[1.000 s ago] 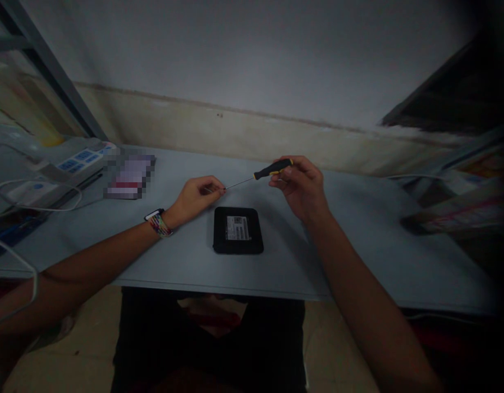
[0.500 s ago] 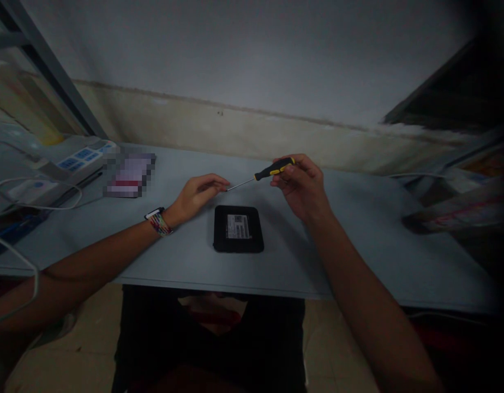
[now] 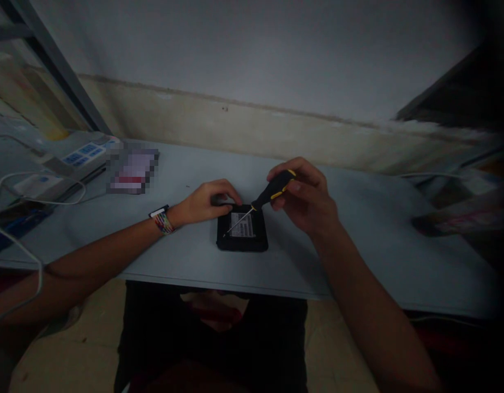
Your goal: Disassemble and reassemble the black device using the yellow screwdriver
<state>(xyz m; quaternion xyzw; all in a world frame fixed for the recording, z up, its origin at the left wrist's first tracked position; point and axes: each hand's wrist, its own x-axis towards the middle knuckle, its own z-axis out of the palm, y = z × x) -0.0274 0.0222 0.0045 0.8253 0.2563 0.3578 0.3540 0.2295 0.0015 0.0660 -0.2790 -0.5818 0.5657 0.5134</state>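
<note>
Small black device, white label face-up, lay flat on the tabletop near the front edge, right in front of the person. Screwdriver, black-and-yellow handle, was angled down so its thin shaft crossed the label and the tip sat at the device's front-left corner. Whether the tip was seated in a screw: cannot tell, too dim. Right hand was closed around the handle, fingers wrapped. Left hand was curled at the device's back-left corner, fingertips touching it, apparently steadying; a watch with woven band on that wrist. Step judged: engaging a corner screw. Next move would call for seating the tip square, downward pressure, and twisting while the left hand kept the device from sliding. White cable and blue-buttoned appliance were far left.
</note>
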